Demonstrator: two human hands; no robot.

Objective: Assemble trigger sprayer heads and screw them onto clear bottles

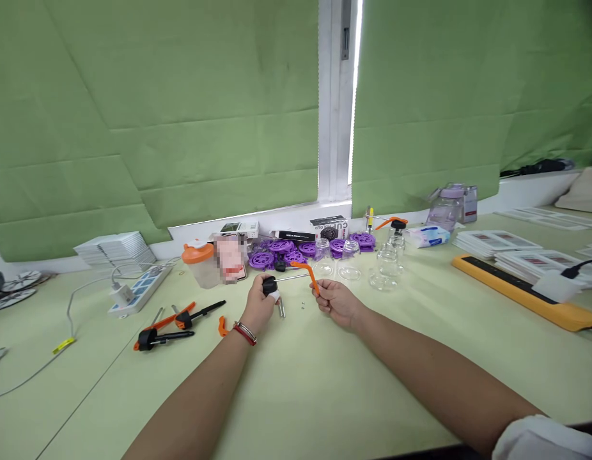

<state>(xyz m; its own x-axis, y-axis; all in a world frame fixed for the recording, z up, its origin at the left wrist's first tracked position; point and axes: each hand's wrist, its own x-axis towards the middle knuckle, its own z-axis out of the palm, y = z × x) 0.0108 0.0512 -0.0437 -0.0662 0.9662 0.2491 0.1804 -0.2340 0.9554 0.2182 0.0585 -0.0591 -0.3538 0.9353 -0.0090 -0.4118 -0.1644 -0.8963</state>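
Observation:
My left hand (260, 308) is closed around a black round part (270, 285). From it a thin metal rod (293, 277) reaches right to a bent orange handle (312, 275). The handle's lower end sits pinched in the fingers of my right hand (338, 302). Just below my left hand is a small silver metal piece (281, 308); I cannot tell whether it is held. Tiny metal bits (303, 305) lie on the table between the hands. Left of my left wrist rests a loose orange piece (222, 326).
Black-and-orange crank assemblies (166, 338) lie at left, near a white power strip (142, 291). Behind my hands are purple plastic parts (281, 248), glass jars (387, 262) and an orange-lidded cup (199, 265). A yellow power strip (521, 291) and stacked cards (497, 243) are at right.

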